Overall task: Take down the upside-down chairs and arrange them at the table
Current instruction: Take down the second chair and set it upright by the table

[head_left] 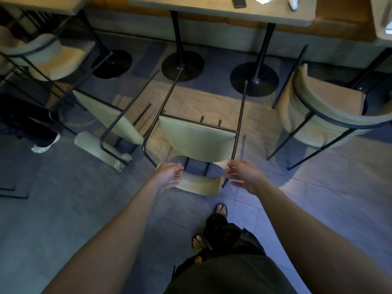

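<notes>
Chair (pixel 197 143), upturned, lies on the floor before the table (pixel 220 13), legs toward it. Left hand (pixel 169 174) and right hand (pixel 244 175) flank its curved backrest, fingers loosely spread, apparently gripping nothing. Another upturned chair (pixel 114 124) lies just left

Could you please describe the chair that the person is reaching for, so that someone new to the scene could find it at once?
Start at the long table with two black pedestal bases across the top of the view. On the floor before it, in the middle, lies the tipped chair, legs pointing toward the table. Unlike the upright chair to its right, it has the left hand and right hand at its backrest.
</notes>
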### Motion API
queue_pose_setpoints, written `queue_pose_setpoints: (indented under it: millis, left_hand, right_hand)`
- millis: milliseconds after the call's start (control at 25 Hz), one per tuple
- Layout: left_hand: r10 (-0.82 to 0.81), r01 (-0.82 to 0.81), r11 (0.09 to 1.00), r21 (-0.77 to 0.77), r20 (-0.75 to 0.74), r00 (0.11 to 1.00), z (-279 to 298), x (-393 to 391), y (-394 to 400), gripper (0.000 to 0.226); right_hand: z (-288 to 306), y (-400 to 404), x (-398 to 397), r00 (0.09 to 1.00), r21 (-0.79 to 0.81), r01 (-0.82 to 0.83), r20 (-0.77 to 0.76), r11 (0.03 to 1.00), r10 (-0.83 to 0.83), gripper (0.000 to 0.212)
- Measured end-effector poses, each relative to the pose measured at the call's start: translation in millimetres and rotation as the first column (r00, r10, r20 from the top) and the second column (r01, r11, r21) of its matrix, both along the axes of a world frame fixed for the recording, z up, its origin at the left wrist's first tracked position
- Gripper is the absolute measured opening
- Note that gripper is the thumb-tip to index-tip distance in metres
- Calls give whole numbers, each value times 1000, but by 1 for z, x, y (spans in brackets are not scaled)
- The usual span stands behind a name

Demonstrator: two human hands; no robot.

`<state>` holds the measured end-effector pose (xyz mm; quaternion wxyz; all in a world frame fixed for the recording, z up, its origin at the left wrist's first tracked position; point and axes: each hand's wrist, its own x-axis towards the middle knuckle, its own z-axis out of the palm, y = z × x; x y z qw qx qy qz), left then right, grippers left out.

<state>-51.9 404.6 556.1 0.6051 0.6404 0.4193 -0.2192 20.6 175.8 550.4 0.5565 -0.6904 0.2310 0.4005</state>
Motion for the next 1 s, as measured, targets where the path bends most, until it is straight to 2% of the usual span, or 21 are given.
queue_pose_setpoints:
  millis: [240, 400, 560, 640, 720, 880, 1000]
  left_hand:
    - [67, -66, 998, 13, -59, 996, -20, 37, 33, 21]
    - [53, -52, 999, 6, -85, 995, -35, 66, 45, 17]
    - [65, -70, 997, -26, -182, 981, -84, 82, 58, 12]
    - [30, -44, 998, -47, -251, 967, -122, 85, 68, 30]
    - [18, -46, 995, -84, -301, 954, -157, 90, 76, 46]
    - [122, -215, 962, -167, -441, 889, -272, 110, 109, 54]
    - [194, -340, 922, -186, -536, 821, -359, 118, 133, 74]
  right_hand:
    - [-37, 44, 32, 997, 29, 10, -81, 1000, -8, 14]
    - [-58, 68, 48, 987, 15, 15, -157, 1000, -13, 17]
    - [-99, 85, 59, 958, 15, 121, -263, 993, -112, 18]
    - [-132, 95, 60, 912, 70, 263, -344, 962, -224, 24]
    - [-168, 103, 60, 834, 55, 405, -431, 913, -344, 30]
    - [-286, 141, 61, 683, -14, 561, -557, 828, -472, 33]
    - [-370, 163, 55, 564, -74, 647, -622, 759, -542, 32]
